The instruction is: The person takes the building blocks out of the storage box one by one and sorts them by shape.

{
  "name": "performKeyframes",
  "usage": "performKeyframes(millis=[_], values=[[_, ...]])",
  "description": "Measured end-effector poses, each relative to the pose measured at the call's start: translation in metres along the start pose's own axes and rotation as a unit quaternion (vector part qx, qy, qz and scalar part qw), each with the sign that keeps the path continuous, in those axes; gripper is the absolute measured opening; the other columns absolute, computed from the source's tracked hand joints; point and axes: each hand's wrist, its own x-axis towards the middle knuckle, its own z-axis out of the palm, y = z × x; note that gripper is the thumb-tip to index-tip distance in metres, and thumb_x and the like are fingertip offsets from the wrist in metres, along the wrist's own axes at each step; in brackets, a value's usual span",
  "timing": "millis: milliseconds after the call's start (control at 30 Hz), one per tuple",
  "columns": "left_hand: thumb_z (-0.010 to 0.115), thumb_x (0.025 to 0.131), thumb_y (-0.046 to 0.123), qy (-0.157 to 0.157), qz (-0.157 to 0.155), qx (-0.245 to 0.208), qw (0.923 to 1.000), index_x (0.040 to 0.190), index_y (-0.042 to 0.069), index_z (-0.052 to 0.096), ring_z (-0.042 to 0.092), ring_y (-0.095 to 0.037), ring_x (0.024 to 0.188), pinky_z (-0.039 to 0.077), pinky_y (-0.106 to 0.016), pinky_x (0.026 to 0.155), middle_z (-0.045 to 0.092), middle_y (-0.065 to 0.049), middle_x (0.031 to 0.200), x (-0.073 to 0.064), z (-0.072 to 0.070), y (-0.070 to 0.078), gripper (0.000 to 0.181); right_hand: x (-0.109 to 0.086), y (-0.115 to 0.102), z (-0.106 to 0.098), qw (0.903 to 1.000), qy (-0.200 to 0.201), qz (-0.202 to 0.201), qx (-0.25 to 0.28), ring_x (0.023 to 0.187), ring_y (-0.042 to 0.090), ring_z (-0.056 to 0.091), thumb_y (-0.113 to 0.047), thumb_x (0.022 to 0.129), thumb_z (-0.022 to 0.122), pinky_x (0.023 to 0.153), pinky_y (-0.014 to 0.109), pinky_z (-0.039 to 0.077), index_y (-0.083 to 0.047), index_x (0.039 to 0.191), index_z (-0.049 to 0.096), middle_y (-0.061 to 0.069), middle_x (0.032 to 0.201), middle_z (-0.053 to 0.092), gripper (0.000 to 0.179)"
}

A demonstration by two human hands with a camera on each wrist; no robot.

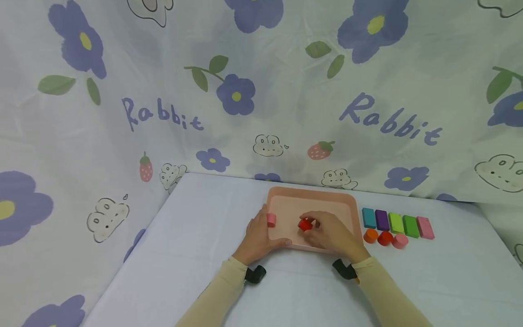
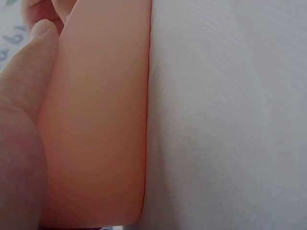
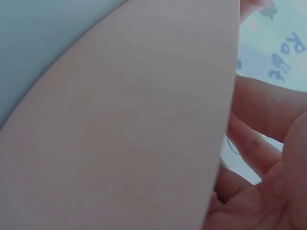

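A shallow peach tray (image 1: 318, 194) lies on the white table. My left hand (image 1: 258, 238) rests at its near left corner, fingers straight along the left side and thumb along the front rim. Just inside the tray, beside those fingers, is a small pink block (image 1: 271, 220). Over the tray's middle, my right hand (image 1: 328, 231) pinches a small red block (image 1: 304, 225) between thumb and fingers. In the left wrist view the thumb (image 2: 29, 72) lies against the tray's wall (image 2: 100, 120). The right wrist view shows the tray's wall (image 3: 124, 124) hiding the red block.
Right of the tray stands a row of rectangular blocks: blue (image 1: 369, 218), purple (image 1: 382, 220), lime (image 1: 396, 223), green (image 1: 410, 226) and pink (image 1: 425, 228). In front of them are orange (image 1: 371, 235), red (image 1: 385, 238) and pink (image 1: 400, 241) round blocks. A patterned curtain (image 1: 286, 91) hangs behind.
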Motion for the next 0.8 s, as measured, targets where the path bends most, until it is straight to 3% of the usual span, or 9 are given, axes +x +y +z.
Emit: performKeyframes(millis=[333, 800], values=[[0.081, 0.076, 0.058, 0.000, 0.000, 0.000, 1.0000, 0.159, -0.002, 0.008, 0.023, -0.038, 0.148, 0.012, -0.057, 0.121, 0.020, -0.020, 0.164, -0.001, 0.001, 0.000, 0.126, -0.011, 0.009, -0.004, 0.9977, 0.057, -0.030, -0.020, 0.094, 0.018, 0.055, -0.027, 0.090, 0.078, 0.079, 0.034, 0.052, -0.015, 0.129, 0.067, -0.002, 0.114, 0.068, 0.042], [0.082, 0.076, 0.058, 0.006, 0.002, -0.003, 1.0000, 0.159, -0.002, 0.008, 0.024, -0.037, 0.148, 0.012, -0.056, 0.121, 0.020, -0.020, 0.164, -0.004, 0.002, -0.002, 0.127, -0.031, 0.021, -0.018, 0.9936, 0.096, -0.055, -0.019, 0.090, 0.018, 0.055, -0.016, 0.088, 0.079, 0.070, 0.026, 0.052, -0.006, 0.130, 0.067, 0.004, 0.111, 0.070, 0.045]])
